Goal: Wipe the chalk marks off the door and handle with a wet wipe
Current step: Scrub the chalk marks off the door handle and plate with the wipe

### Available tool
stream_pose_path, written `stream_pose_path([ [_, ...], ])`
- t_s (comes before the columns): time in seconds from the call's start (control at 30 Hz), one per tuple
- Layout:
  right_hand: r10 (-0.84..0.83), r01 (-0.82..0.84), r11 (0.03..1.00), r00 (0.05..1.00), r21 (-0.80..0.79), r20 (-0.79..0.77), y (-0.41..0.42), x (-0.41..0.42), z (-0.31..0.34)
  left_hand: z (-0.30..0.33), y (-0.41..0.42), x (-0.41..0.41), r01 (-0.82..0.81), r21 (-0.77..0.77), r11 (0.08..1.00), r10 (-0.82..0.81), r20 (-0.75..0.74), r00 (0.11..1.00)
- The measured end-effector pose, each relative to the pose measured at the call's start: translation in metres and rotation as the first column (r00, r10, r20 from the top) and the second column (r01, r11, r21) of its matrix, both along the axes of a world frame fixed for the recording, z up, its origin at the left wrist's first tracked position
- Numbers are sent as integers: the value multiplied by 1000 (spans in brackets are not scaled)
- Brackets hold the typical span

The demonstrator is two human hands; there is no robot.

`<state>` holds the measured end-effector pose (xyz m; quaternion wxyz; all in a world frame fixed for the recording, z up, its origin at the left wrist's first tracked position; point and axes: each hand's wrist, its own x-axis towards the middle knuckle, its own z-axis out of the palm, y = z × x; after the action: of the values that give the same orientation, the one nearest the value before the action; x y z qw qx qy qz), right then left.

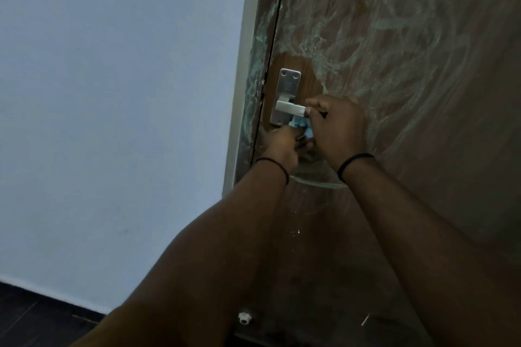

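Observation:
A brown wooden door [423,121] carries pale green chalk scribbles [366,36] over its upper part and along its left edge. A clean oval patch surrounds the silver handle plate [286,87]. The lever handle [290,108] sticks out to the right. My right hand [338,127] is closed around the lever's outer end. My left hand [282,146] sits just below the lever, pressing a crumpled light-blue wet wipe [386,127] [303,124] up against the underside of the handle. Most of the wipe is hidden between the two hands.
A pale blue-grey wall [112,93] fills the left side, with a white door frame [239,93] between wall and door. Dark floor [33,318] shows at the bottom left. A small white doorstop [244,317] sits low by the door.

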<state>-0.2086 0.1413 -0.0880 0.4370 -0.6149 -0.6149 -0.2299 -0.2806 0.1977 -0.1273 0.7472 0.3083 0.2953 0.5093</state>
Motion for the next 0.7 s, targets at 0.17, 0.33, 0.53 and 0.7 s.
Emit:
stream_pose_path([
  [0.17, 117, -39, 974, 931, 225, -346, -13, -6, -49, -29, -1, -37, 0, 23, 1000, 5, -190, 982],
  [0.33, 167, -217, 962, 948, -166, -270, 5, -24, -84, -19, -9, -56, 107, 81, 991, -74, -335, 939],
  [0.53, 164, -158, 986, 876, 51, -455, 22, -22, -78, 6, -8, -77, 100, 271, 957, 96, -625, 774],
  [0.7, 158, -37, 985, 600, 170, -784, 49, -25, -61, 3, 6, -71, -137, 786, 603, 726, -469, 503],
])
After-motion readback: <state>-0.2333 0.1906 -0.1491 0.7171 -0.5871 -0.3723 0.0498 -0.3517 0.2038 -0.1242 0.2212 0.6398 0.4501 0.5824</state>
